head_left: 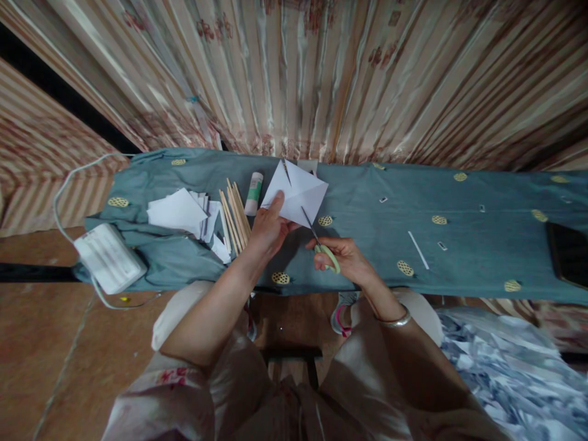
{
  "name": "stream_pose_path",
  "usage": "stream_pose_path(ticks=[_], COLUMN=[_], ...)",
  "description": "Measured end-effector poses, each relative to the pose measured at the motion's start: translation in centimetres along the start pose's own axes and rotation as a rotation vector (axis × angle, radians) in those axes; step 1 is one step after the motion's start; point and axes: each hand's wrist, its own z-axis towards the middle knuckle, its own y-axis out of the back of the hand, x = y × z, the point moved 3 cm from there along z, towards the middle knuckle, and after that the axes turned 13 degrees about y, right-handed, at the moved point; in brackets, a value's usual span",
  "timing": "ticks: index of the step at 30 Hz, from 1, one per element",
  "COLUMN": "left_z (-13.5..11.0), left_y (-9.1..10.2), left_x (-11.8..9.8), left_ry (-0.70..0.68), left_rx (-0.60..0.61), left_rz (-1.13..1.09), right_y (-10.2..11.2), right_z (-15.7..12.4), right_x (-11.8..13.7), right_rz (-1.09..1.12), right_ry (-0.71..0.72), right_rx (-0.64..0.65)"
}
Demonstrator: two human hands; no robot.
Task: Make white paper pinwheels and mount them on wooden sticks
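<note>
My left hand grips a white paper square by its near left edge, thumb on top. The square shows crossing fold lines, and a slit runs in from its far corner. In my right hand is a pair of scissors with light green handles, fingers around the loops. Its dark blades lie at the near right corner of the paper, reaching toward the middle. Left of the paper lie a glue stick and a bundle of thin wooden sticks.
A stack of white paper pieces lies on the green cloth at left, near a white power strip with a cord. Rightward are a paper strip and a dark phone-like object. Patterned curtains hang behind.
</note>
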Motion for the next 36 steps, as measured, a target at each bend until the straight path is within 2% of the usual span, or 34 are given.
stream_pose_path(ticks=[17,28,36], left_z=[-0.50,0.18,0.23], left_y=[-0.38,0.37,0.43], left_x=[0.15,0.88,0.84], left_ry=[0.000,-0.020,-0.027], left_rx=[0.009,0.075,0.068], left_rz=[0.002,0.085,0.100], right_y=[-0.17,-0.14,-0.16], right_z=[0.14,0.18,0.20], right_x=[-0.19,-0.25,-0.29], right_rz=[0.041,0.036,0.027], right_ry=[-0.034,-0.033,-0.029], right_rx=[-0.042,-0.070,-0.089])
